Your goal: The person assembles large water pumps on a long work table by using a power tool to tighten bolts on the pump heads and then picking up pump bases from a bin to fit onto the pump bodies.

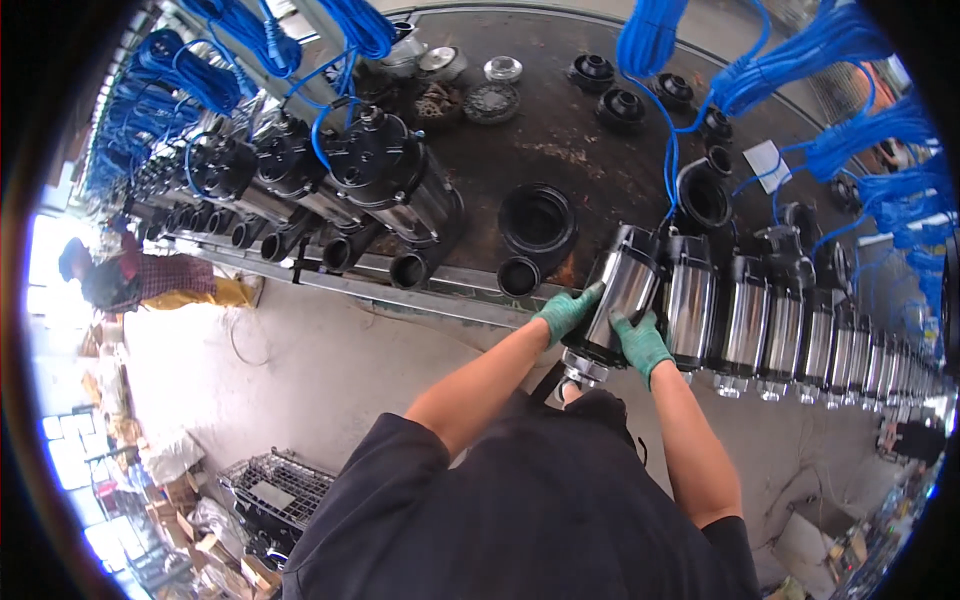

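A submersible pump (627, 290) with a shiny steel body and black ends lies tilted at the bench's front edge, its silver fitting toward me. My left hand (568, 312), in a green glove, is closed on its left side. On its right side my right hand (641, 341), gloved the same way, grips the steel body. Left of the pump sits a black pump base (538, 228) with a round opening and a side outlet, apart from both hands. A blue cable (671, 165) runs down toward the pump's far end.
Upright pumps (395, 180) line the bench's left; lying steel pumps (757, 325) fill its right. Coiled blue cables (650, 35) hang above. Loose black parts (620, 110) lie at the back of the dark bench (450, 150). A person (150, 280) stands far left; a wire crate (275, 490) is below.
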A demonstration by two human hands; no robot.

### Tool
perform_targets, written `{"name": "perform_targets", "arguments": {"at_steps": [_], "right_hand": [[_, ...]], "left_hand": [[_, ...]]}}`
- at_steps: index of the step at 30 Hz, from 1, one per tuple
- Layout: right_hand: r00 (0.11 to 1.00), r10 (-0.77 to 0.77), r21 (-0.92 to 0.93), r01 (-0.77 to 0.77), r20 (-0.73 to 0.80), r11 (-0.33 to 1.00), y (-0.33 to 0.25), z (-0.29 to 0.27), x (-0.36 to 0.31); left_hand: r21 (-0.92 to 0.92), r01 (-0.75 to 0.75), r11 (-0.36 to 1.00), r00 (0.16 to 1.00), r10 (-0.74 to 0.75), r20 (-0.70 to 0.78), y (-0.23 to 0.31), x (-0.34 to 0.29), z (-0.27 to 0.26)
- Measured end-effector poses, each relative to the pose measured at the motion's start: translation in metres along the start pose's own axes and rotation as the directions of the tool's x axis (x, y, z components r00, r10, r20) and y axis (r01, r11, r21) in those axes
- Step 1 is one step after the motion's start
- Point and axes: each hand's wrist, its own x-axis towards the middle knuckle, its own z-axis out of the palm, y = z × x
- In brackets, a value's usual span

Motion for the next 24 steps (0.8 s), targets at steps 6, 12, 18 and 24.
{"name": "perform_targets", "arguments": {"at_steps": [6, 12, 18, 24], "right_hand": [[0.979, 0.200, 0.649, -0.174, 0.035, 0.740, 0.006, 0.012, 0.037], [0.991, -0.104, 0.891, -0.027, 0.083, 0.453, 0.046, 0.029, 0.059], [0.930, -0.359, 0.953, 0.034, 0.081, 0.302, 0.005, -0.009, 0.010], [0.734, -0.679, 0.892, 0.284, 0.035, 0.353, -0.041, -0.058, 0.023]], "left_hand": [[0.202, -0.100, 0.974, 0.989, 0.119, -0.086, -0.014, 0.019, 0.002], [0.420, -0.234, 0.877, 0.938, 0.317, -0.139, 0.012, -0.021, 0.016], [0.373, -0.527, 0.764, 0.756, 0.622, -0.204, 0.050, -0.082, 0.024], [-0.362, -0.577, 0.732, 0.771, 0.635, 0.055, 0.142, -0.090, 0.005]]}}
